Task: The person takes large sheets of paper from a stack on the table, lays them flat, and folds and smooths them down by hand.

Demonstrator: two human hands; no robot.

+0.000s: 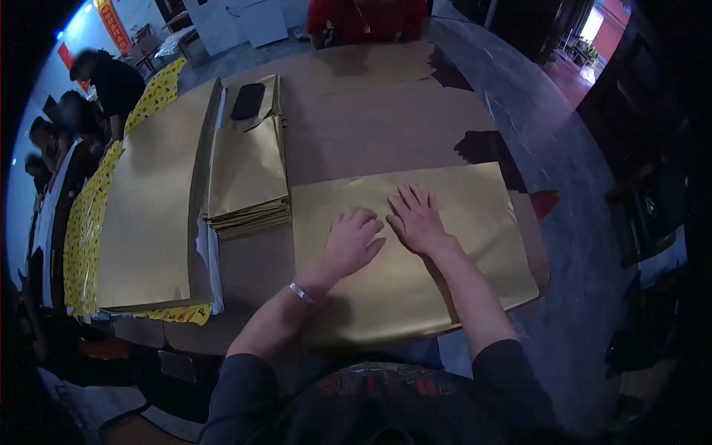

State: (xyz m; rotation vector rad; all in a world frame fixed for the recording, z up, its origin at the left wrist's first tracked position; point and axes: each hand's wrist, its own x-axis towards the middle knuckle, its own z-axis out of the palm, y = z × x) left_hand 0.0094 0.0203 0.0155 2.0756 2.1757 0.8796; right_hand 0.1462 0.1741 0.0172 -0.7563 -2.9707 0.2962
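Lying at the near right of the brown table (378, 133), a gold sheet (482, 252) bears the right hand (417, 222), fingers spread; the left hand (352, 243) curls loosely, its contact unclear. A folded gold pile (248, 170), topped by a dark phone (248, 101), blocks the left, a larger gold stack (152, 193) beyond. Brown surface shows narrowly rightward, widely past the sheet's far edge.

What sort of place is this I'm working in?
Perhaps a paper-craft workshop: a large, shiny gold sheet lies before you, a thick stack of rectangular gold sheets is at left, and a person in a red top is across the brown table.
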